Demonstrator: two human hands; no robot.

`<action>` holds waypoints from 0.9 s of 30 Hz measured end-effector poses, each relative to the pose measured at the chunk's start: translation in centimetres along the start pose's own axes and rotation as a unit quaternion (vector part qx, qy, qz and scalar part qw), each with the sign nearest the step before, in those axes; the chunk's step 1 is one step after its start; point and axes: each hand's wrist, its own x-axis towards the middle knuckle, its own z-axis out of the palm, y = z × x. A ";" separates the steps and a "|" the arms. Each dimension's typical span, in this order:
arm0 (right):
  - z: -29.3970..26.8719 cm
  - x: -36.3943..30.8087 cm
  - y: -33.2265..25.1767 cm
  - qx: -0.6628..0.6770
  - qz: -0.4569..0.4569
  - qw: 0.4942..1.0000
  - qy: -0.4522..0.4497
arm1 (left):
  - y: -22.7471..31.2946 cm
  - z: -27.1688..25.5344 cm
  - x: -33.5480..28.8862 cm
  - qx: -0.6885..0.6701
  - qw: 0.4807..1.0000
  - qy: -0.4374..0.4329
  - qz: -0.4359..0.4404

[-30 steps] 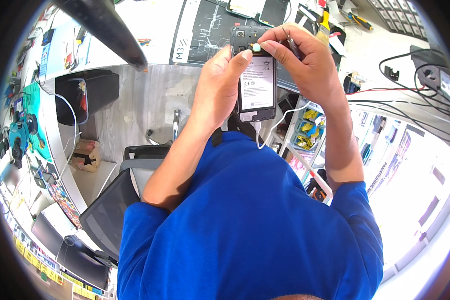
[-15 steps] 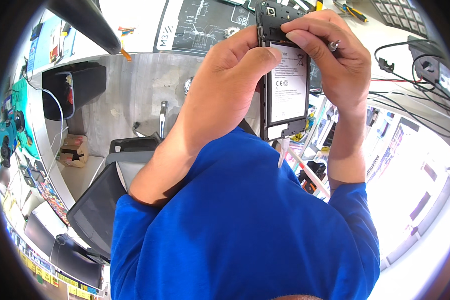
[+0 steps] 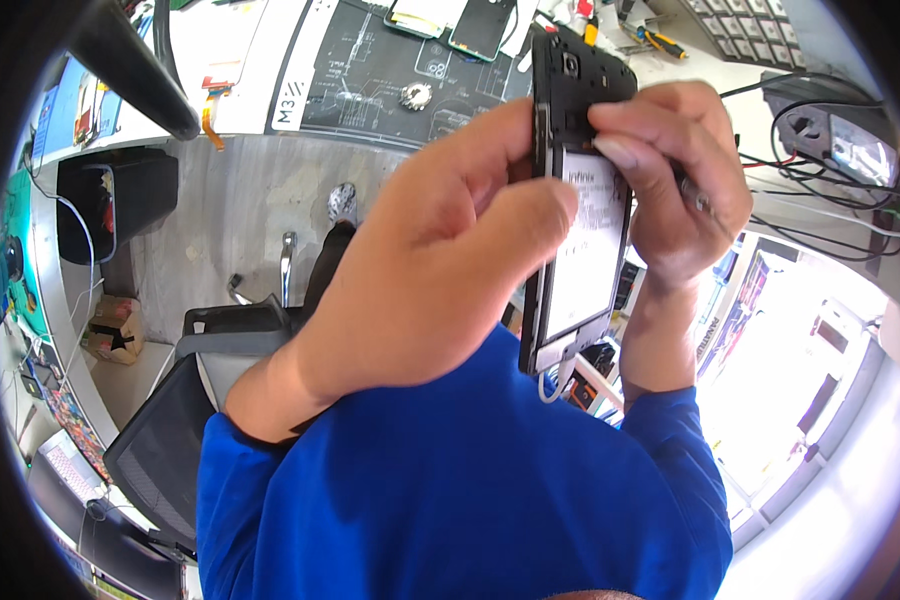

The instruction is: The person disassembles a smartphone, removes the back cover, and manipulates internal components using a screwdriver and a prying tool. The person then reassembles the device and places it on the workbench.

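Observation:
An opened smartphone [image 3: 590, 255], its back cover off, is tilted up in front of my chest. Its white-labelled battery [image 3: 588, 285] shows below the black upper cover and camera. My left hand [image 3: 440, 240] is closed around the phone's left edge, thumb lying over the battery. With thumb and forefinger pinched together, my right hand [image 3: 685, 180] touches the phone near the battery's top right edge; whatever is between those fingertips is hidden. A slim metallic tool [image 3: 698, 195], blurred, is tucked in the same hand. A white cable [image 3: 564, 375] runs into the phone's bottom end.
A dark printed work mat [image 3: 355, 85] covers the bench ahead, bearing a small round metal part [image 3: 416, 96] and another phone [image 3: 482, 28]. Yellow-black pliers [image 3: 662, 42] lie at far right, near black cables [image 3: 820, 170]. A black lamp arm [image 3: 135, 75] crosses the upper left.
The phone has come lower in view and turned more edge-on, both hands moving with it. My right fingers stay at the battery's top end. The metal tool now sits lower in view.

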 end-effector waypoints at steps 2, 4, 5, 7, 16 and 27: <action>-0.4 -0.2 -0.1 -0.014 -0.035 0.999 0.011 | -0.2 0.2 -0.3 -0.005 1.000 -0.023 0.011; -0.5 -0.7 -0.7 -0.007 -0.029 0.999 0.027 | -0.5 0.5 -0.6 -0.010 0.999 -0.040 0.031; -0.6 -0.8 -0.8 0.002 -0.025 0.999 0.033 | -0.6 0.7 -0.7 -0.012 0.998 -0.047 0.046; -0.7 -1.1 -0.9 0.018 -0.023 0.999 0.041 | -0.4 0.5 -0.8 0.017 0.998 -0.060 0.033; -1.1 -1.2 -1.3 0.001 -0.023 0.999 0.044 | -0.8 0.8 -0.8 0.011 0.997 -0.064 0.040; -1.1 -1.2 -1.6 -0.024 -0.018 0.999 0.030 | -0.5 0.8 -1.0 -0.006 0.997 -0.069 0.032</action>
